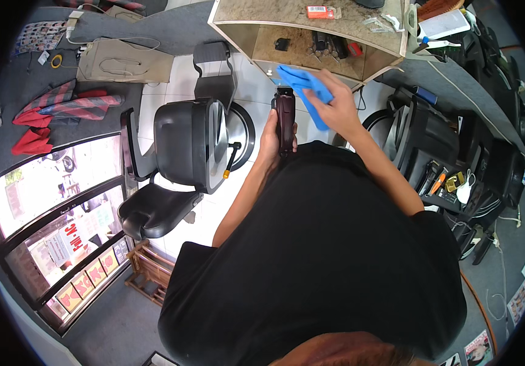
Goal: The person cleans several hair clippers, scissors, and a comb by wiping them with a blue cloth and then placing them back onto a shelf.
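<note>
My left hand (269, 139) is closed around a dark maroon hair clipper (285, 120), held upright with its black blade end pointing away from me. In my right hand (335, 105) is a folded blue cloth (306, 84), pinched between thumb and fingers. One end of the cloth hangs down beside the palm, and its upper part lies just above and right of the clipper blade. Whether the cloth touches the blade cannot be told.
Ahead stands a wooden cabinet (262, 13) with scissors and black tools on its open shelf. A black barber chair (180, 142) is at left. A black tray (431, 199) with clippers is at right, near another black chair.
</note>
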`<state>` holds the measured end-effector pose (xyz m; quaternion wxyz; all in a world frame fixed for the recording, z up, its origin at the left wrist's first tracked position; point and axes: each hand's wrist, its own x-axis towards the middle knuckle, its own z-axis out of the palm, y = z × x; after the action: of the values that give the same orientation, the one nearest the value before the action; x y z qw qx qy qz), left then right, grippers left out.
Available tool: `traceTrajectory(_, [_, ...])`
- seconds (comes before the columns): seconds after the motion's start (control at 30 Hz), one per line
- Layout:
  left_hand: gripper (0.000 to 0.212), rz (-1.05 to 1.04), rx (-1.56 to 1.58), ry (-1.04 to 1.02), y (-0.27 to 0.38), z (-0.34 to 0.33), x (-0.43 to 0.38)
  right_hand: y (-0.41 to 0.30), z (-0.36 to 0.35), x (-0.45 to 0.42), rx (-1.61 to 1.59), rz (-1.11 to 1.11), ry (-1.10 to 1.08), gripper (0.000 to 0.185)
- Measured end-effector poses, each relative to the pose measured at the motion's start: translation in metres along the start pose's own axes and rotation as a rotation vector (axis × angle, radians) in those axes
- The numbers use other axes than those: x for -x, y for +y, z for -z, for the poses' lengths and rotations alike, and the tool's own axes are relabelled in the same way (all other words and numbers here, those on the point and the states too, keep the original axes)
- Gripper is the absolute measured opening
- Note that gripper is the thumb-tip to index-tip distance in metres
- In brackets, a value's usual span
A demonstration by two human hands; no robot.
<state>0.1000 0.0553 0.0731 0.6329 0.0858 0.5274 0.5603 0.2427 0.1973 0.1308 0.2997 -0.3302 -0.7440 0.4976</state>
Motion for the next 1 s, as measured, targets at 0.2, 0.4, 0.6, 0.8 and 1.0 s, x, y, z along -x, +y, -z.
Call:
traceTrajectory(0.2, [0.058,-0.008,0.234,0.231,0.015,-0.016,-0.003,0.001,-0.020,0.035,0.068,0.286,-0.397,0.050])
traceTrajectory(0.4, [0.065,-0.136,0.176,-0.078,0.032,-0.006,0.008,0.024,0.018,0.035,-0.160,0.189,-0.789,0.032])
traceTrajectory(0.6, [0.060,-0.057,0.269,-0.180,0.040,-0.013,0.007,0.002,0.017,0.015,-0.264,-0.127,-0.007,0.030])
traceTrajectory(0.8, [0.061,0.046,0.178,-0.085,0.024,-0.013,0.005,-0.019,-0.012,0.018,0.030,0.358,-0.108,0.057])
traceTrajectory(1.0, [0.074,-0.032,0.276,-0.098,0.025,-0.013,0.003,-0.027,0.019,0.035,-0.041,0.261,-0.660,0.053])
